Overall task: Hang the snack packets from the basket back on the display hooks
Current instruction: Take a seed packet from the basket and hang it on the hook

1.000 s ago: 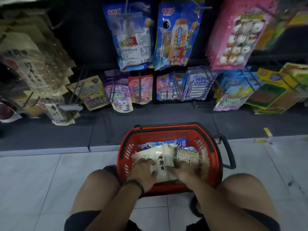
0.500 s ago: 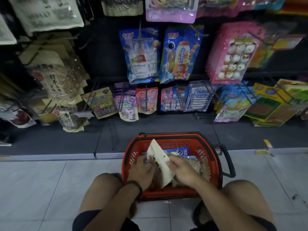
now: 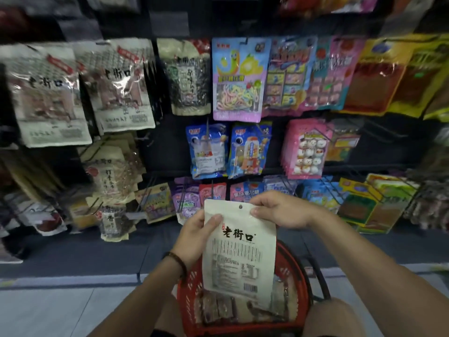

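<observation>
I hold a white snack packet (image 3: 239,254) upright above the red basket (image 3: 295,268), its printed back toward me and its hang hole at the top. My left hand (image 3: 198,233) grips its left edge, thumb on the face. My right hand (image 3: 279,210) pinches the top right corner beside the hole. More packets (image 3: 218,310) lie in the basket below. Matching white packets (image 3: 121,86) hang on display hooks at the upper left.
The display wall ahead is packed with hanging packets: blue ones (image 3: 207,152) in the middle, pink ones (image 3: 305,149) to the right, yellow and green ones (image 3: 364,203) at lower right. A dark base ledge (image 3: 97,254) runs below, and tiled floor (image 3: 48,312) lies at lower left.
Both hands lifted the white packet out of the basket and turned it upright, facing me. My view tilted up, showing higher rows of the display.
</observation>
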Demonstrator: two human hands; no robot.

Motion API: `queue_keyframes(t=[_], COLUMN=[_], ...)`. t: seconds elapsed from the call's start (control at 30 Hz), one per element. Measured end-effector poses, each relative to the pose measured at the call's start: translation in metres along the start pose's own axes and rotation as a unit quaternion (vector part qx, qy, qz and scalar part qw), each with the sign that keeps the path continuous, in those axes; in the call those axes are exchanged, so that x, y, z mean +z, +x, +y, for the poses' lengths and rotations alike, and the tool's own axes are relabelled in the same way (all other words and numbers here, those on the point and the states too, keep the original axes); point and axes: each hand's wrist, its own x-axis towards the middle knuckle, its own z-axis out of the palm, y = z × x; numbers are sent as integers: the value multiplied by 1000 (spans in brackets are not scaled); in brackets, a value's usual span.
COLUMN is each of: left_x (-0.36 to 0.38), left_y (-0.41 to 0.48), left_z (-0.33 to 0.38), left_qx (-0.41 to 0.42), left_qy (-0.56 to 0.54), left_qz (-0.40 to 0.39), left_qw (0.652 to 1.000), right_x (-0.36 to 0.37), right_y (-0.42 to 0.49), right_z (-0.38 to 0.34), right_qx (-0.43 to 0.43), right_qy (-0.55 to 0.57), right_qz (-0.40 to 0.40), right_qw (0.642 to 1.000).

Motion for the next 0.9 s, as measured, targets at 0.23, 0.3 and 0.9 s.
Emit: queue_keyframes(t=[0.23, 0.3, 0.9], left_x=[7, 0, 9], left_y=[-4, -6, -35], left_z=[69, 79, 102], left_qx=[67, 67, 239], left_qy=[-22, -20, 216], left_qz=[60, 56, 233], left_qw=[996, 996, 918], right_x=[-30, -34, -12], right_y=[-7, -4, 46], right_z=[-45, -55, -167], right_qx=[-15, -20, 24], right_qy=[-2, 24, 88], right_qz=[90, 100, 222], right_qw=[996, 994, 971])
